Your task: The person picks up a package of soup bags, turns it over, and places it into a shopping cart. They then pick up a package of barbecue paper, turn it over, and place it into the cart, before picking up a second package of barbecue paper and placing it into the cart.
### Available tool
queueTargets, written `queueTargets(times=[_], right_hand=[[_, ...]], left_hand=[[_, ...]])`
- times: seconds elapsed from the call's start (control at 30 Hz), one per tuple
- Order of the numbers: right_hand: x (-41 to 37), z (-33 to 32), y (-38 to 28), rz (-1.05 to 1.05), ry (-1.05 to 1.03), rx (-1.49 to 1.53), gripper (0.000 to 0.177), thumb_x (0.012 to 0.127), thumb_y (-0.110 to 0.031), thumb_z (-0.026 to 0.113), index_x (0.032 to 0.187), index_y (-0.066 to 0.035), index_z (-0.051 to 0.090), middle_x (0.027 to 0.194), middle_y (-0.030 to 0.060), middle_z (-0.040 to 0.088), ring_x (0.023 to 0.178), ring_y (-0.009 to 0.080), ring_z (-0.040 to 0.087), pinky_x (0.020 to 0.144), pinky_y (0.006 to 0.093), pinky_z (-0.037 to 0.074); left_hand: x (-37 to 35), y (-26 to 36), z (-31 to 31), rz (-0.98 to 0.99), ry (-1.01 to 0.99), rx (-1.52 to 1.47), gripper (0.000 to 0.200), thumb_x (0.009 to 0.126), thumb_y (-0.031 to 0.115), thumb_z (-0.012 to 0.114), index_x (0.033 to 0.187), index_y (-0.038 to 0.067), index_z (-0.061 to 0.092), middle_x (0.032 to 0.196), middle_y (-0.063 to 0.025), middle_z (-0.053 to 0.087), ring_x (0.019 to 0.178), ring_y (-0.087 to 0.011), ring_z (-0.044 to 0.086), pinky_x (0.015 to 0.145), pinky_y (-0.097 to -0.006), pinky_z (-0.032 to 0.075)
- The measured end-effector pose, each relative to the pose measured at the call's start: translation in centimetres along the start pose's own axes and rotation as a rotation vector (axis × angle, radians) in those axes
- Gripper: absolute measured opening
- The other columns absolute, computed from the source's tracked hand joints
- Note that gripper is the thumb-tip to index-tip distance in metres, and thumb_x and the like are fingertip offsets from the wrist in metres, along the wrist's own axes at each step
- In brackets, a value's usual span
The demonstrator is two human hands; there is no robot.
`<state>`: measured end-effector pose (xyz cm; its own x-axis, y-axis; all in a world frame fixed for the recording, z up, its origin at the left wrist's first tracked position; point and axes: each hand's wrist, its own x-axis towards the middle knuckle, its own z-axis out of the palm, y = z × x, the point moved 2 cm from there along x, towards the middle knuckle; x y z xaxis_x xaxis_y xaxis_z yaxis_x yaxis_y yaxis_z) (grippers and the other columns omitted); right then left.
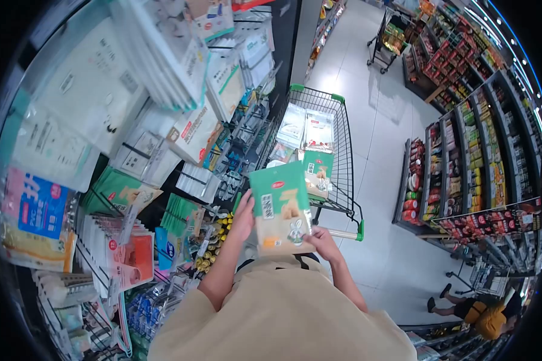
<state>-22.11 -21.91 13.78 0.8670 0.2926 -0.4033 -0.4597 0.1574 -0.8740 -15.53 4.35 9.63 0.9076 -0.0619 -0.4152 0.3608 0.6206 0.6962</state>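
Note:
A flat green and beige packet (281, 207) with a picture of light brown pieces is held upright in front of my torso. My left hand (244, 216) grips its left edge. At the lower right corner, my right hand (324, 243) pinches the packet, fingers closed on it. Just beyond the packet stands a wire shopping cart (341, 153) with green corners. Inside it lie white packets (318, 129) and another green and beige packet (317, 170), partly hidden by the held one.
Hanging packets (111, 186) fill the rack close on the left. Stocked shelves (464, 162) stand on the right across the tiled floor (367, 144). A second cart (388, 39) is farther up the aisle. A person with a yellow bag (491, 322) is at the lower right.

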Motion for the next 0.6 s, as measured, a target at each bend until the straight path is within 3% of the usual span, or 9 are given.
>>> queueTargets(times=[0.03,0.17,0.37,0.43,0.5,0.6], right_hand=[[-0.1,1.2,1.1,0.022,-0.045,0.070,0.004,0.087,-0.006,0.068,0.085,-0.003,0.067,0.080,-0.0018,0.067,0.068,0.0022,0.055,0.060,0.0208,0.044],[1.2,4.7,3.8,0.105,-0.150,-0.170,0.018,0.089,-0.011,0.068,0.073,-0.007,0.060,0.071,-0.0074,0.058,0.061,-0.0002,0.045,0.053,0.0207,0.035],[3.4,10.4,5.0,0.114,-0.318,-0.455,0.029,0.090,-0.015,0.069,0.067,-0.009,0.053,0.065,-0.0110,0.046,0.059,-0.0002,0.035,0.051,0.0221,0.027],[4.0,12.7,4.8,0.112,-0.330,-0.458,0.028,0.090,-0.015,0.070,0.068,-0.009,0.054,0.065,-0.0104,0.046,0.059,-0.0001,0.035,0.051,0.0220,0.027],[4.8,14.5,4.6,0.110,-0.425,-0.566,0.021,0.090,-0.012,0.069,0.074,-0.007,0.056,0.068,-0.0092,0.049,0.061,0.0004,0.036,0.052,0.0215,0.027],[4.8,18.8,3.4,0.058,-0.443,-0.423,0.010,0.092,-0.009,0.064,0.089,-0.004,0.056,0.073,-0.0067,0.052,0.066,0.0016,0.044,0.058,0.0211,0.035]], left_hand=[[-1.7,0.6,-1.1,0.015,-0.004,-0.014,0.050,0.102,0.025,0.050,0.145,0.009,0.034,0.131,-0.0073,0.056,0.115,-0.0167,0.057,0.093,-0.0312,0.048],[-7.9,3.4,-5.8,0.101,0.093,-0.061,0.042,0.099,0.015,0.053,0.139,0.006,0.042,0.126,-0.0070,0.059,0.114,-0.0178,0.058,0.096,-0.0344,0.048],[-14.3,6.9,-11.0,0.241,0.170,0.034,0.040,0.099,0.018,0.054,0.135,0.003,0.048,0.126,-0.0068,0.058,0.113,-0.0150,0.057,0.096,-0.0308,0.046],[-16.3,8.4,-11.6,0.330,0.184,0.284,0.036,0.099,0.023,0.057,0.128,0.002,0.054,0.117,-0.0045,0.062,0.106,-0.0115,0.057,0.091,-0.0278,0.046],[-18.2,9.4,-12.2,0.336,0.223,0.238,0.034,0.100,0.024,0.054,0.124,0.000,0.058,0.112,-0.0038,0.064,0.104,-0.0103,0.056,0.090,-0.0273,0.045],[-20.3,10.2,-12.9,0.430,0.243,0.363,0.032,0.101,0.025,0.053,0.120,0.001,0.060,0.109,-0.0025,0.065,0.099,-0.0088,0.056,0.088,-0.0271,0.045]])
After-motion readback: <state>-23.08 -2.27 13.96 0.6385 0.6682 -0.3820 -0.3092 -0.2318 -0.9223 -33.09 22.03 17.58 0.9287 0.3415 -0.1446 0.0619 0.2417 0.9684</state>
